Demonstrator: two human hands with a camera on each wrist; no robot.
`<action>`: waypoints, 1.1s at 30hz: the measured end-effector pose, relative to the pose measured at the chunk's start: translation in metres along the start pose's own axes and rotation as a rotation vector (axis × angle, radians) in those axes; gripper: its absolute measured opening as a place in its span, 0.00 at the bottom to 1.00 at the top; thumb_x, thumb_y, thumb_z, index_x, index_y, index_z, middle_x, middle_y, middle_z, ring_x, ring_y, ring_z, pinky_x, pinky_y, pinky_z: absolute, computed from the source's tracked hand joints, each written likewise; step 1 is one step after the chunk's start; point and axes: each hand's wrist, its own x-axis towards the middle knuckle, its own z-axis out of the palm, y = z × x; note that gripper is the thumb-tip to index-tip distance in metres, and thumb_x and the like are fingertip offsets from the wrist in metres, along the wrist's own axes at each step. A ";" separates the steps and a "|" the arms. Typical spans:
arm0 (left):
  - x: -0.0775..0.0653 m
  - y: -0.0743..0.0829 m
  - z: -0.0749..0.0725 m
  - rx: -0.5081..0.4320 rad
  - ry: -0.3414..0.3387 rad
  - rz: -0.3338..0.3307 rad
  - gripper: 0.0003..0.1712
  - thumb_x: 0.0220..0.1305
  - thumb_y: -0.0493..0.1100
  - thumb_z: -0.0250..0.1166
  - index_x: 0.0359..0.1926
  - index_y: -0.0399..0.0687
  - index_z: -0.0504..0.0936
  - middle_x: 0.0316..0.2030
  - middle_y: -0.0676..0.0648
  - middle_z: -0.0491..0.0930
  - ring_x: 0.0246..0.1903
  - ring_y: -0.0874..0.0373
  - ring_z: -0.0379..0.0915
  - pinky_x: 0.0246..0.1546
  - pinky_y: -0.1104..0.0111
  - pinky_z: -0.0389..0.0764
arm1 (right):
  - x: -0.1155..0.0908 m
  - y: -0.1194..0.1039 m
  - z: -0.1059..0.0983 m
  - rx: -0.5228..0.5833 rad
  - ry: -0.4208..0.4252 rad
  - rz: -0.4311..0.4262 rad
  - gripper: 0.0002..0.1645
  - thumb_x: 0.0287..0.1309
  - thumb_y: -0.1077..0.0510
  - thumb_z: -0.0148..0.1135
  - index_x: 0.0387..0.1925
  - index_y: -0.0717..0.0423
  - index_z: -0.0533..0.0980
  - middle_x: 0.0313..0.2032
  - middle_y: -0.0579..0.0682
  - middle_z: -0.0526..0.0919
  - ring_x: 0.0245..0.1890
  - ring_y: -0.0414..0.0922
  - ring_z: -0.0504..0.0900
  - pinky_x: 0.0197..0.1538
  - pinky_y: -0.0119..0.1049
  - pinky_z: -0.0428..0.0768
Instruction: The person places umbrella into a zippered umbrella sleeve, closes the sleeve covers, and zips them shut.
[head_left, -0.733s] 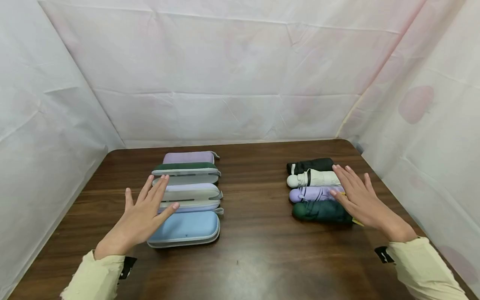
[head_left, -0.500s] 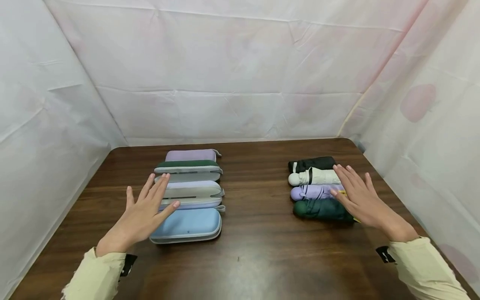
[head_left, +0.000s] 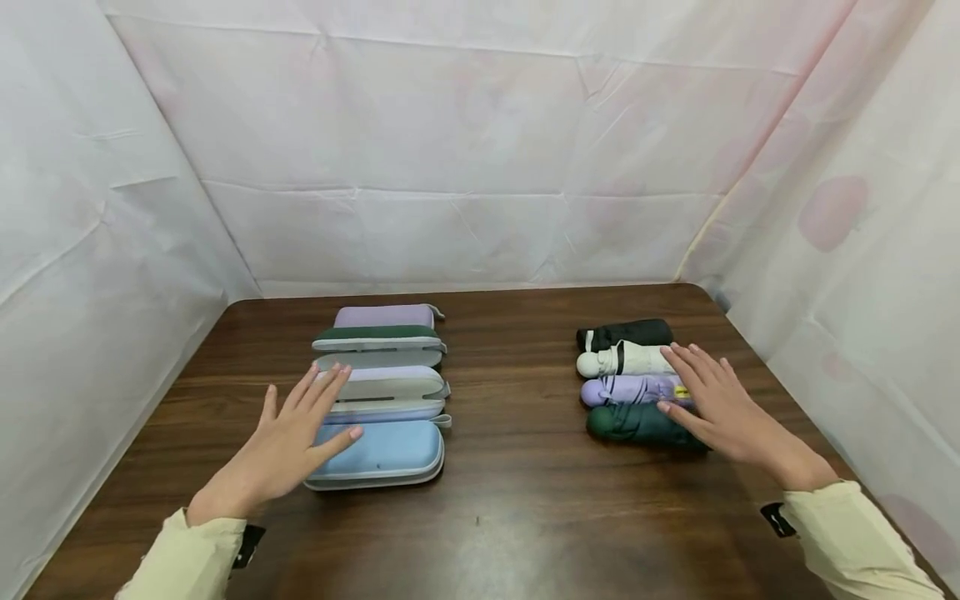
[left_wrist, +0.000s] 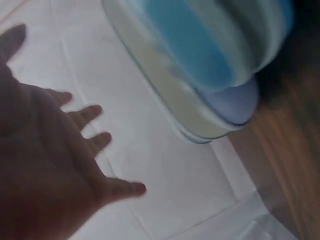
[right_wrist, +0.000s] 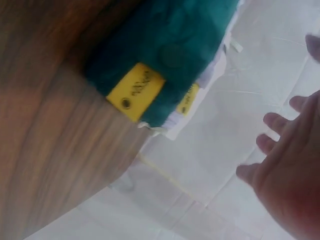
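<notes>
My left hand (head_left: pixel 277 446) is held above the left side of the table, fingers spread, in front of a row of zip cases. From front to back lie a blue case (head_left: pixel 386 450), a lavender case (head_left: pixel 390 377) with its lid ajar, a dark green case (head_left: pixel 378 333) also ajar, and a purple case (head_left: pixel 384 316). My right hand (head_left: pixel 723 412) hovers with straight fingers over the near ends of folded umbrellas: dark green (head_left: pixel 637 423), lavender (head_left: pixel 626 389), white (head_left: pixel 637 360) and black (head_left: pixel 633 333). Neither hand holds anything.
A dark wooden table (head_left: pixel 502 483) carries both rows, with bare wood between them. Pale fabric sheets (head_left: pixel 465 150) hang at the back and both sides. Yellow tags (right_wrist: pixel 137 92) show on umbrella ends in the right wrist view.
Both hands have shifted slightly toward the near edge, still spread. The cases and umbrellas keep their places on the table; the head view has tilted a little.
</notes>
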 end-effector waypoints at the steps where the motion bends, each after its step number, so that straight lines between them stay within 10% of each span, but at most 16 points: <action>1: 0.000 -0.001 0.003 0.006 0.004 0.020 0.47 0.66 0.66 0.52 0.76 0.52 0.43 0.73 0.43 0.46 0.72 0.45 0.32 0.60 0.37 0.28 | 0.000 0.002 0.002 -0.008 0.005 -0.015 0.46 0.63 0.47 0.60 0.73 0.57 0.49 0.68 0.65 0.52 0.68 0.64 0.47 0.63 0.65 0.44; 10: -0.008 -0.005 0.020 0.084 0.049 0.113 0.47 0.50 0.69 0.67 0.64 0.47 0.69 0.56 0.47 0.71 0.56 0.46 0.65 0.51 0.44 0.66 | -0.001 0.016 0.021 -0.119 0.033 -0.164 0.41 0.42 0.49 0.76 0.54 0.64 0.69 0.46 0.54 0.73 0.45 0.51 0.72 0.44 0.53 0.73; 33: 0.005 -0.016 0.030 0.074 -0.057 0.115 0.41 0.35 0.53 0.80 0.52 0.45 0.74 0.52 0.47 0.73 0.53 0.51 0.67 0.43 0.47 0.70 | -0.001 0.017 0.042 -0.209 0.005 -0.191 0.42 0.28 0.53 0.82 0.50 0.62 0.76 0.42 0.53 0.74 0.44 0.50 0.74 0.44 0.49 0.76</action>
